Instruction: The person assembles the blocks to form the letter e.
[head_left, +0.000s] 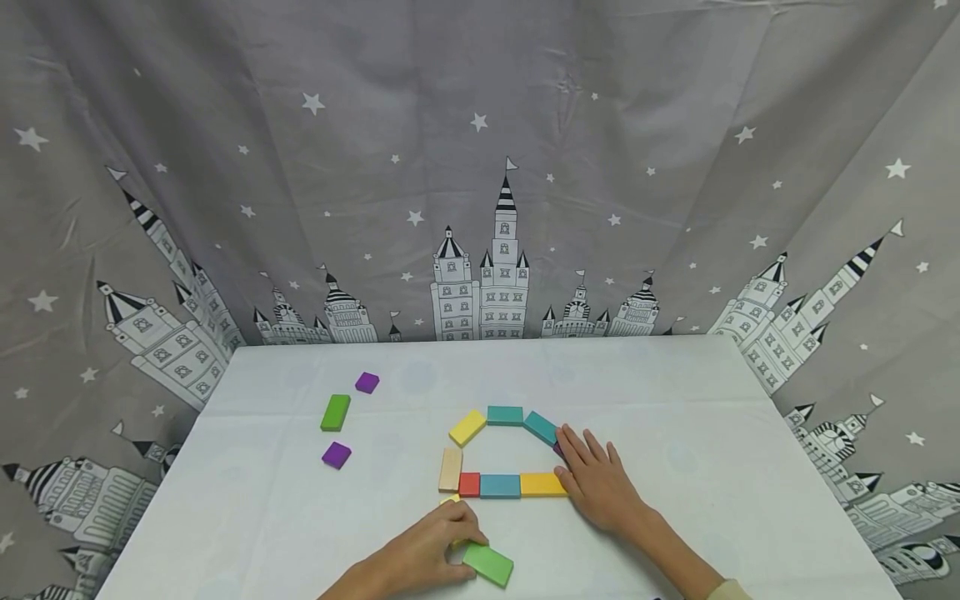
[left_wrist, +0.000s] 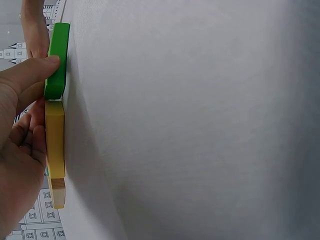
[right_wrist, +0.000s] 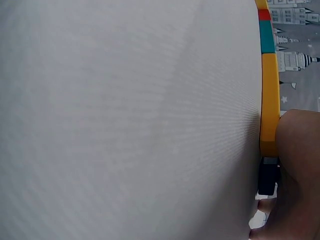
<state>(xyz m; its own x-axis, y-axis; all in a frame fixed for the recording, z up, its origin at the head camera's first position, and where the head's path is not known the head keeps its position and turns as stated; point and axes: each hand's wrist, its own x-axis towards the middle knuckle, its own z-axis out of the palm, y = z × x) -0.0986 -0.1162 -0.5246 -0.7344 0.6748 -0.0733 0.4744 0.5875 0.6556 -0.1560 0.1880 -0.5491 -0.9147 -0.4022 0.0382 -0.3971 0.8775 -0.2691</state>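
A ring of flat coloured blocks lies mid-table: yellow (head_left: 467, 427), teal (head_left: 505, 415), teal (head_left: 540, 427), beige (head_left: 450, 469), red (head_left: 469, 484), blue (head_left: 500, 486) and yellow (head_left: 543, 484). My right hand (head_left: 596, 479) lies flat with straight fingers beside the ring. It touches the end of that yellow block (right_wrist: 269, 100) and mostly covers a dark purple block (right_wrist: 268, 176). My left hand (head_left: 431, 546) curls its fingers over another yellow block (left_wrist: 55, 145) below the beige one. Its thumb (left_wrist: 35, 70) presses a green block (head_left: 488, 564) that butts against it.
Three loose blocks lie at the left of the white tablecloth (head_left: 675, 400): a green one (head_left: 335, 412) and two purple ones (head_left: 367, 382) (head_left: 336, 455). A grey curtain with castles and stars (head_left: 480, 167) hangs behind and beside the table.
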